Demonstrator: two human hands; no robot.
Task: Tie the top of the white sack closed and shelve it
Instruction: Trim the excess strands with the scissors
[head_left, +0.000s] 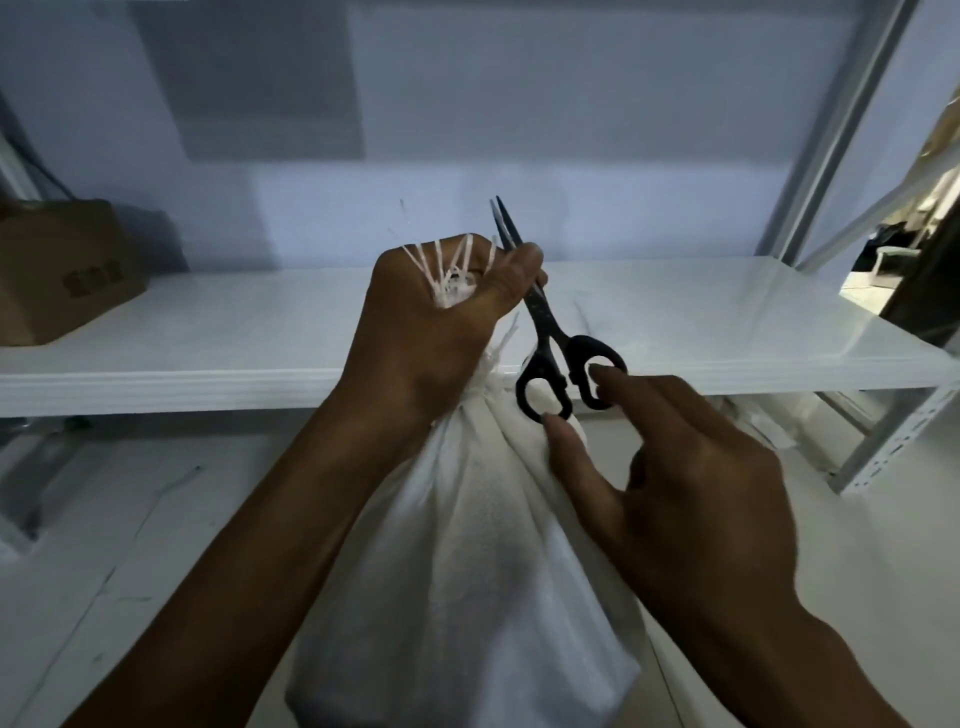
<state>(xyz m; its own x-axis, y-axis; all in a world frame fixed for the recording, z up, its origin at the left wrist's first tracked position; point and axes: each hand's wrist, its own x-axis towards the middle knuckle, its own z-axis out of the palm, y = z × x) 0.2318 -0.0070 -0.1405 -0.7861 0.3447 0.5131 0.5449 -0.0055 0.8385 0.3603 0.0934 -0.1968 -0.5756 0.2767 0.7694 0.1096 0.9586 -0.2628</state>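
The white woven sack stands on the floor in front of the shelf, its top gathered into a neck. My left hand is closed around that gathered top, with frayed white strands sticking out above the fist. The same hand pinches the blades of black scissors between thumb and fingers, points up. My right hand is just below the black handles, fingers spread, thumb and index fingertips touching the two loops.
A white shelf board runs across behind the sack at hand height. A brown cardboard box sits on its left end. A white metal upright and perforated post frame the right side.
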